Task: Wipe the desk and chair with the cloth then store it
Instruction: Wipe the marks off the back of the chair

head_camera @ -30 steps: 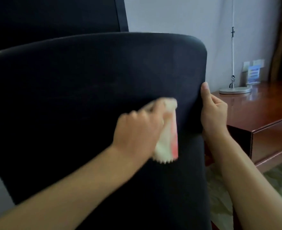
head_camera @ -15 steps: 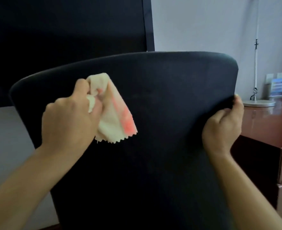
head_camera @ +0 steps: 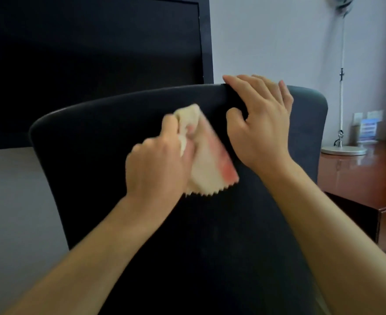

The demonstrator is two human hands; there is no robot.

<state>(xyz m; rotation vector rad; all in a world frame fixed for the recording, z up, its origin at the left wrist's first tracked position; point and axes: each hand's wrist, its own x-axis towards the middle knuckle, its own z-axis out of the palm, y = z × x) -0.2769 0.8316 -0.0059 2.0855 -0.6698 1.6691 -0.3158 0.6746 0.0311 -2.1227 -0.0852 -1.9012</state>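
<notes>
The left hand (head_camera: 158, 164) clutches the cloth (head_camera: 206, 160) against the chair (head_camera: 92, 142) back; the right hand (head_camera: 261, 123), fingers loose, drapes over its top edge. Pressing harder could swing the chair toward the table (head_camera: 355, 176)

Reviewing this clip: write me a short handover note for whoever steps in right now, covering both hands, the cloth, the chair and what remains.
Left hand: grips the bunched cream and pink cloth against the back of the dark chair backrest, mid-wipe (blurred).
Right hand: fingers extended over the backrest's top edge, thumb on the near face, steadying the chair.
Wooden desk: to the right, carrying a lamp base and a small blue card stand.
Done: chair wiping is under way; whether the desk has been wiped cannot be told.
Left: finish the chair, do the desk if needed, then store the cloth.
</notes>
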